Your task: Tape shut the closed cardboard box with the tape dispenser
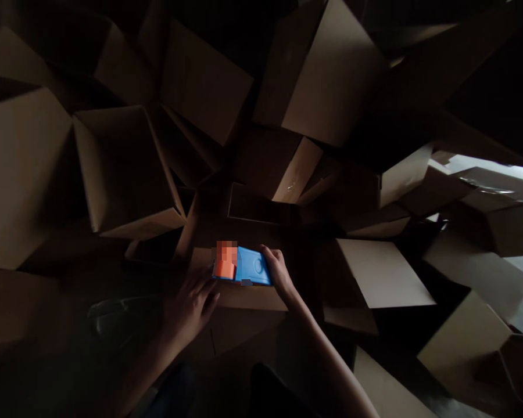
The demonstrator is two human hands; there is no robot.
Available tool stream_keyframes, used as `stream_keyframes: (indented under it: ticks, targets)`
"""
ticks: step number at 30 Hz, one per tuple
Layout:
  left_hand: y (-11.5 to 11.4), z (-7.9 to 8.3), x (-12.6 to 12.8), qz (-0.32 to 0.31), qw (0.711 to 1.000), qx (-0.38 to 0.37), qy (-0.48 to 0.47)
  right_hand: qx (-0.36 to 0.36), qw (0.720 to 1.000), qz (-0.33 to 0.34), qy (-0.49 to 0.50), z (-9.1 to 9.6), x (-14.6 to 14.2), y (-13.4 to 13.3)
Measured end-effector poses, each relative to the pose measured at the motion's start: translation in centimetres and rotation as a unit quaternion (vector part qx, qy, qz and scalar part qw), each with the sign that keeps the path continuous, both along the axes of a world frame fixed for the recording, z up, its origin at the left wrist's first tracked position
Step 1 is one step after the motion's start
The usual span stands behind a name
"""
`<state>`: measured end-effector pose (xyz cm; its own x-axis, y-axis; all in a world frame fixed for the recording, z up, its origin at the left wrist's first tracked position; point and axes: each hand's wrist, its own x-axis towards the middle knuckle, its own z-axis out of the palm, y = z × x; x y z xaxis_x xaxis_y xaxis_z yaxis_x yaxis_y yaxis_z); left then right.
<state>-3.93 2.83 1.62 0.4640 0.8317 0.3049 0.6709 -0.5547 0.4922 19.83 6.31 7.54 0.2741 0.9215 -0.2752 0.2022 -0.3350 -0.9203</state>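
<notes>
A small blue box (pixel 253 268) with an orange end lies on top of a cardboard box (pixel 248 297) in front of me, in dim light. My right hand (pixel 279 271) grips the blue box at its right end, fingers curled round its edge. My left hand (pixel 192 305) rests on the cardboard box just left of and below the blue box, its fingers stretched out toward the orange end and holding nothing.
Several cardboard boxes are piled all around, some open, such as the one at left (pixel 122 168), and some closed, such as the one at top (pixel 331 75). A flat carton (pixel 383 273) lies to the right. A brighter patch of floor (pixel 497 174) shows at far right.
</notes>
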Motion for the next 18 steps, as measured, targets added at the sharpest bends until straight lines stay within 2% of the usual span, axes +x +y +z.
stream_keyframes:
  ticks: [3, 6, 8, 10, 12, 14, 16, 18]
  targets:
    - [0.3, 0.0, -1.2, -0.016, 0.995, -0.061, -0.082, -0.003, 1.0, 0.0, 0.001, 0.0, 0.0, 0.0]
    - [0.5, 0.4, -1.9, 0.043, 0.965, -0.167, -0.197, 0.003, 1.0, -0.018, 0.001, -0.1, 0.1, -0.1]
    - [0.8, 0.9, -2.0, 0.091, 0.921, -0.248, -0.288, 0.001, 1.0, -0.024, 0.001, -0.1, 0.2, -0.2]
    - [1.3, 1.5, -2.1, 0.116, 0.864, -0.322, -0.371, 0.003, 1.0, -0.029, 0.0, -0.2, 0.2, -0.3]
    - [1.9, 2.2, -2.0, 0.119, 0.809, -0.385, -0.428, 0.007, 0.999, -0.035, -0.002, -0.2, 0.2, -0.3]
    - [2.6, 2.9, -1.9, 0.103, 0.77, -0.44, -0.45, 0.005, 0.999, -0.043, -0.008, -0.2, 0.2, -0.4]
    - [3.3, 3.5, -1.5, 0.075, 0.755, -0.472, -0.449, -0.001, 0.999, -0.047, -0.014, -0.2, 0.2, -0.4]
    - [3.7, 4.0, -0.9, 0.042, 0.766, -0.468, -0.439, -0.002, 0.999, -0.045, -0.018, -0.2, 0.2, -0.4]
